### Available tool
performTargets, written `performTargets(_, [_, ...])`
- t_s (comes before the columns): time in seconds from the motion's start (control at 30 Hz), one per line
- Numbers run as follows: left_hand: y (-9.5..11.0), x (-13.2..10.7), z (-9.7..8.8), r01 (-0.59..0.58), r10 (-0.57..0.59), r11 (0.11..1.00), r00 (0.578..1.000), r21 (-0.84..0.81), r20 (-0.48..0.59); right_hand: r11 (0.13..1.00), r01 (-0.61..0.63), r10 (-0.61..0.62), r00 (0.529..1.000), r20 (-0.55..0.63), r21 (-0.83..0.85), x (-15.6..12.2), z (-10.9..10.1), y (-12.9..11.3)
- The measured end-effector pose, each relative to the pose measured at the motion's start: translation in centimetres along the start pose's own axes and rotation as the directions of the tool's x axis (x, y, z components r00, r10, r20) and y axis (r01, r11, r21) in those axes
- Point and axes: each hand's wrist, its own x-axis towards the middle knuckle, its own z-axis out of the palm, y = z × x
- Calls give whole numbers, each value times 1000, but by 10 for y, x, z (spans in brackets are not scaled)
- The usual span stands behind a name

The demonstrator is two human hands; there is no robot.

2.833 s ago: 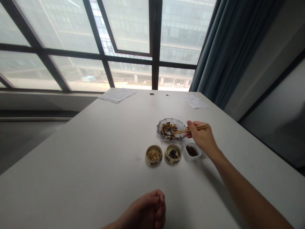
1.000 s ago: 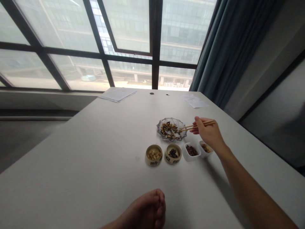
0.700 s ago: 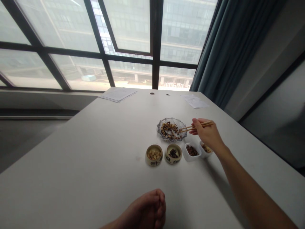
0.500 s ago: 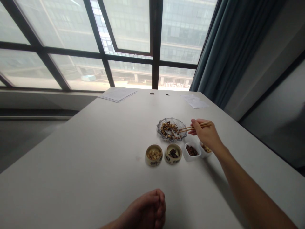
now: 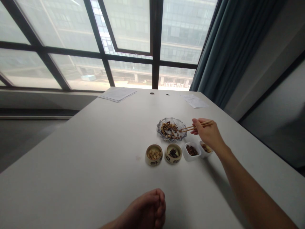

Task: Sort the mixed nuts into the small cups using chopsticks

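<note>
White tub (image 5: 206, 152), four o'clock from glass plate (image 5: 180, 124): partly hidden by right hand (image 5: 207, 133). Right hand: closed around wooden chopsticks (image 5: 187, 129), tips indistinct at plate's three o'clock. Left hand (image 5: 150, 206), between six and seven: cropped, loosely curled, contents undeterminable.

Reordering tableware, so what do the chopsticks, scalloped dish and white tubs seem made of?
Chopsticks: probably wood or bamboo; the tan colour suggests it, and they look matte.
Dish: clear glass or hard plastic, seemingly glossy; its faceted wall is see-through.
White tubs: likely plastic, smooth; the walls look thin.
</note>
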Motion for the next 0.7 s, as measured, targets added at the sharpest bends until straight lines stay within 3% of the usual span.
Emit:
performTargets(0.2, [-1,-1,-1,15,-15,1000,1000,-11,-1,999,21,-21,1000,1,-38,-2,1,2])
performTargets(0.43, [0,1,-3,9,-9,1000,1000,20,9,999,25,-27,995,-95,-24,-2,3,-1])
performTargets(0.57, [-1,0,-1,-16,16,1000,1000,13,-4,999,41,-44,990,-133,-22,-7,-4,-21])
performTargets(0.7, [-1,0,-2,3,-2,1000,1000,29,-8,997,67,-75,978,-197,-49,-25,-20,-60])
